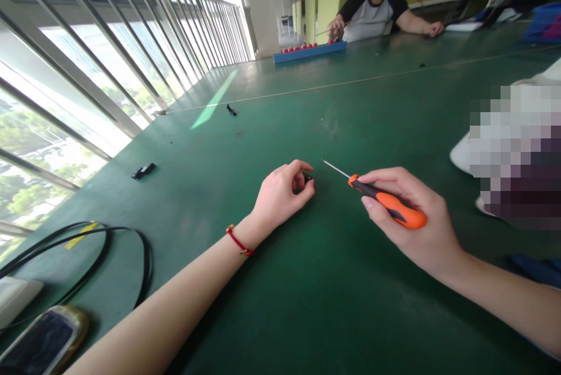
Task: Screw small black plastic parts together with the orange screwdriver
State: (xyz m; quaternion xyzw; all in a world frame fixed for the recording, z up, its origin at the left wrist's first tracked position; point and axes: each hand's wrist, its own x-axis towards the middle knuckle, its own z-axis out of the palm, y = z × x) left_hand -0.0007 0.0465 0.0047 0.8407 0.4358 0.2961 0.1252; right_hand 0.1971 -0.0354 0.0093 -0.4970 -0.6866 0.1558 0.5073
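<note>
My right hand (414,211) is closed round the orange and black handle of a screwdriver (388,202). Its thin metal shaft points up and left, and the tip is in the air a short way right of my left hand. My left hand (284,191), with a red bracelet (239,240) at the wrist, rests on the green table (280,311). Its fingers curl round a small black piece (308,177), mostly hidden by the thumb and fingers, so its kind does not show. Screwdriver and black piece are apart.
Small black parts lie at left (144,171) and farther back (231,110). A black cable (146,258) and a phone (44,340) are at the lower left, beside a metal railing (131,18). Across the table sits a person (372,13) behind a blue rack (309,54) with red pieces.
</note>
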